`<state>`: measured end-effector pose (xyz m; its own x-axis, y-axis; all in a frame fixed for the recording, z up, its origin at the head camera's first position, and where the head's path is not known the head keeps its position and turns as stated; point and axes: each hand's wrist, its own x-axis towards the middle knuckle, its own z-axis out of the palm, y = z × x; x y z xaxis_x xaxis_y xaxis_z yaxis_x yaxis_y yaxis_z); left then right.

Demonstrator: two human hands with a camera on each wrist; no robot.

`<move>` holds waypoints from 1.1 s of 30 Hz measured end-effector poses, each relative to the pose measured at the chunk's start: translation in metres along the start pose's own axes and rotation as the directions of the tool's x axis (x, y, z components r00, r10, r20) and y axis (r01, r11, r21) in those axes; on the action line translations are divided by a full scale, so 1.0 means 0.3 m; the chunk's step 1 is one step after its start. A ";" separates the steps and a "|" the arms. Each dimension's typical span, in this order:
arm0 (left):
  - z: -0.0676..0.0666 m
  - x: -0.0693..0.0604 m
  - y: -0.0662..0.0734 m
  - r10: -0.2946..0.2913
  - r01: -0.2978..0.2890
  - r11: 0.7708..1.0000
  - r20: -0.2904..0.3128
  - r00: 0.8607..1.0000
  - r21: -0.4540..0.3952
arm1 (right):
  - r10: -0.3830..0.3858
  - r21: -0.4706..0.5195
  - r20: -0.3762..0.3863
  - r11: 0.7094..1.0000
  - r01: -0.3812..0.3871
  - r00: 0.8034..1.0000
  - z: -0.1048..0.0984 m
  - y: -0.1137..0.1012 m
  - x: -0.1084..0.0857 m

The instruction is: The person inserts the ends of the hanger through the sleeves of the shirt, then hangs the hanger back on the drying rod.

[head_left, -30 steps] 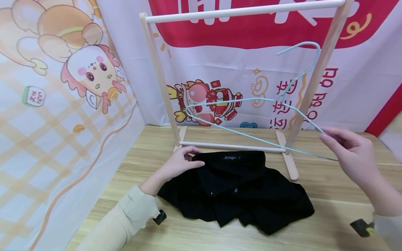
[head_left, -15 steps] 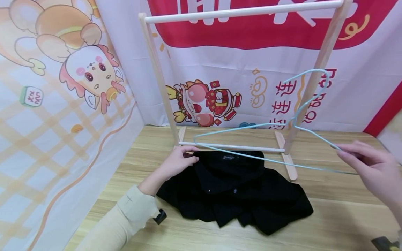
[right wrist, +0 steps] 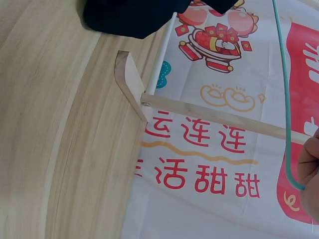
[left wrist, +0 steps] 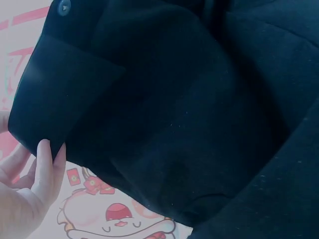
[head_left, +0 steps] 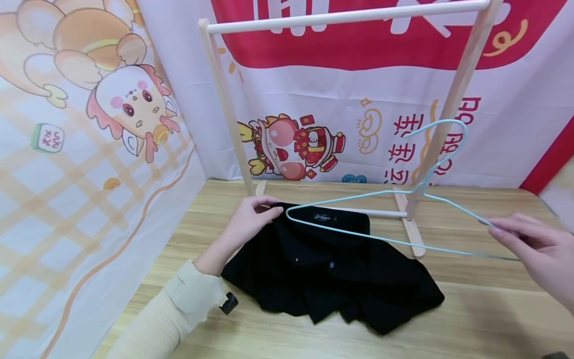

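Fingers (left wrist: 45, 169) pinching black cloth (left wrist: 154, 99), round button (left wrist: 64, 7)

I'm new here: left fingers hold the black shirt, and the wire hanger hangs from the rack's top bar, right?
Almost: the wire hanger isn't on the top bar; the right fingers hold it lower, as the head view shows. Left fingers do hold the black shirt.

Left grip (head_left: 252, 219) and right grip (head_left: 546, 254) pinch, well apart.

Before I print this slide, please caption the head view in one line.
Left hand grips a black garment, right hand holds a pale blue hanger; a wooden rack stands behind.
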<state>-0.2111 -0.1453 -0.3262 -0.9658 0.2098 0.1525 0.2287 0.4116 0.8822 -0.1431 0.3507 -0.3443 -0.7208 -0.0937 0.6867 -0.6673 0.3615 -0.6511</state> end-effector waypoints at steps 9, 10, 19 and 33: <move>0.002 -0.009 0.043 0.085 -0.078 0.991 -0.061 0.995 0.106 | -0.033 -0.100 0.027 0.994 0.036 0.999 0.007 -0.019 -0.005; 0.004 -0.011 0.048 0.089 -0.081 0.990 -0.064 0.994 0.117 | -0.039 -0.110 0.036 0.993 0.043 0.999 0.008 -0.024 -0.003; 0.015 -0.032 0.084 0.186 -0.169 0.970 -0.089 0.978 0.175 | -0.068 -0.102 0.052 0.992 0.073 0.996 0.064 -0.089 0.019; 0.033 -0.047 0.138 0.239 -0.227 0.965 -0.090 0.967 0.131 | -0.066 -0.109 0.163 0.991 0.084 0.984 0.195 -0.137 0.026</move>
<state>-0.1868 -0.1226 -0.2963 -0.8900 0.2212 0.3988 0.4557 0.4662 0.7583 -0.1322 0.2808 -0.3311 -0.6964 -0.2671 0.6660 -0.7012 0.4509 -0.5523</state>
